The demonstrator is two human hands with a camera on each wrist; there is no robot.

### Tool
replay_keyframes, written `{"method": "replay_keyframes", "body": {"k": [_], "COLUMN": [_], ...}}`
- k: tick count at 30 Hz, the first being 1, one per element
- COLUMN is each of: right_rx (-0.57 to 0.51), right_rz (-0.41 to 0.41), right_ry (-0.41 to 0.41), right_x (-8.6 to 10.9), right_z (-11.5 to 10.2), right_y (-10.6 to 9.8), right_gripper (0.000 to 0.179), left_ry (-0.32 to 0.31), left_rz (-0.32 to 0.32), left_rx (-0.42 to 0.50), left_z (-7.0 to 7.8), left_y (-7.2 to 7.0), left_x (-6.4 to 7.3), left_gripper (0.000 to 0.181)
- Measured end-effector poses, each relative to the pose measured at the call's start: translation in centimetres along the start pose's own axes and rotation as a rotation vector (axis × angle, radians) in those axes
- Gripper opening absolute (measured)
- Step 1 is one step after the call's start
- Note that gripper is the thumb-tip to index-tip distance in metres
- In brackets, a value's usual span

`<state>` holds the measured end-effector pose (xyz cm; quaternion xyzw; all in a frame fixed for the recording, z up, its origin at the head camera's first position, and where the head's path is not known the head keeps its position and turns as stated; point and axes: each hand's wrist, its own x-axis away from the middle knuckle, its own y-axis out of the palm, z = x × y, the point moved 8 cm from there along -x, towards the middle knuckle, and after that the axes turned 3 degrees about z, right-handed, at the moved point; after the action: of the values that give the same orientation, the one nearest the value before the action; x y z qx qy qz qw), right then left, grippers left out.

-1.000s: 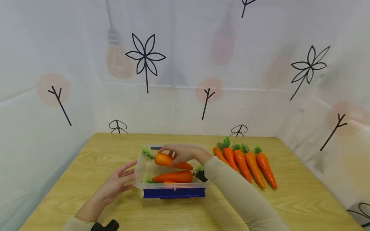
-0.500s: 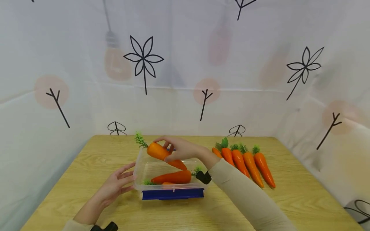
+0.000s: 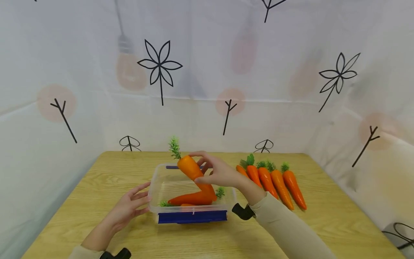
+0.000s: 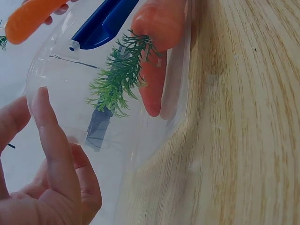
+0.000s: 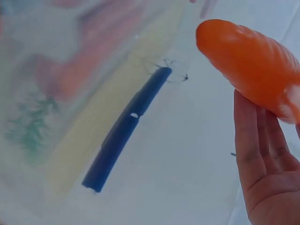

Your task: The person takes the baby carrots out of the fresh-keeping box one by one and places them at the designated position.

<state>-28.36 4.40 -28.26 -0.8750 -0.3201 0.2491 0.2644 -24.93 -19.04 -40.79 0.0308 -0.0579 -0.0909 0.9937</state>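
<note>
My right hand [image 3: 223,174] grips an orange carrot [image 3: 188,166] with a green leafy top. The carrot is tilted over the clear plastic box [image 3: 155,208], its top up and left, its tip inside. In the right wrist view the carrot [image 5: 248,63] lies between fingers and thumb. My left hand [image 3: 127,208] rests its fingers against the box's left side. The left wrist view shows a fingertip on the clear wall. Inside, a carrot [image 3: 184,199] lies along the front, partly covering another carrot [image 3: 187,205], with green tops at both ends.
Several more carrots [image 3: 279,187] lie in a row on the wooden table [image 3: 106,169], to the right of the box. A blue latch flap [image 3: 192,217] hangs on the box's front. Behind the table hangs a white patterned cloth [image 3: 194,118].
My right hand has lifted the carrot out of its place at the back of the box, then moved it right and tilted it steeper. My left hand has stayed at the box's side.
</note>
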Motion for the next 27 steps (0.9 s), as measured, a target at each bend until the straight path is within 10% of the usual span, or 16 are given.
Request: {"method": "replay_keyframes", "body": {"k": [27], "right_rx": [-0.089], "right_rz": [0.308], "right_ry": [0.131], "right_x": [5.8], "right_z": [4.5], "right_y": [-5.1], "right_gripper": [0.068], "left_ry": [-0.012], "left_rz": [0.003], "left_rx": [0.015], "left_z": [0.1], "left_y": [0.0], "left_x": [-0.1], "left_gripper": [0.068]}}
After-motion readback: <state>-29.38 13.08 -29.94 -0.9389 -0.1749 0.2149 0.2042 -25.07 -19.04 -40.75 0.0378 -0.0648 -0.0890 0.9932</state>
